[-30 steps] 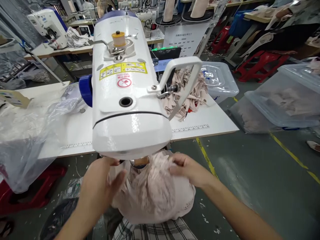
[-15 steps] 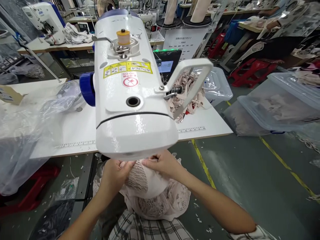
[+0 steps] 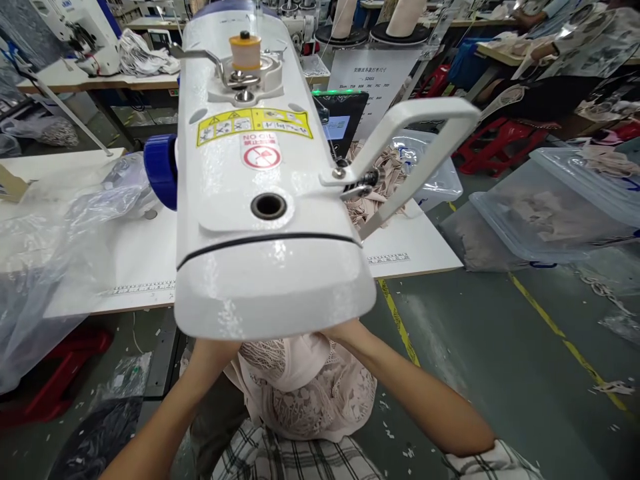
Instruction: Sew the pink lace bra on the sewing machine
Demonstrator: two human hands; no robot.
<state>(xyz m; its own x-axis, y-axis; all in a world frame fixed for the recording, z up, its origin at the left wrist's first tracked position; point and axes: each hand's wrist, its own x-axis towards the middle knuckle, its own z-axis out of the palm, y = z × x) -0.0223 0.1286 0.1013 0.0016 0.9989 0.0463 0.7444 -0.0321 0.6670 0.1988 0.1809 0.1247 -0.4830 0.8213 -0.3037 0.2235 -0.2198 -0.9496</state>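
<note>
The white sewing machine [image 3: 270,287] fills the middle of the view, and its head hides the needle area. Under its front edge, only the back and wrist of my left hand [image 3: 217,350] show, at the left side of a pale pink lace garment [image 3: 310,397]. My right hand [image 3: 343,331] reaches under the same edge at the garment's right side, with its fingers hidden too. Smooth fabric and lace panels hang from beneath the machine head down onto my lap. Whether either hand grips the cloth cannot be seen.
A white table [image 3: 140,257] with a ruler strip surrounds the machine. Clear plastic sheeting [image 3: 55,247] covers its left side. Pale fabric strips [image 3: 383,177] lie behind the machine's lever [image 3: 425,160]. Lidded plastic bins [image 3: 560,207] stand on the right, and a red stool [image 3: 510,143] behind.
Both hands, earlier pinching the garment's edge in front of the machine, have moved forward under its head with the cloth. The view has shifted closer, so the machine looks larger.
</note>
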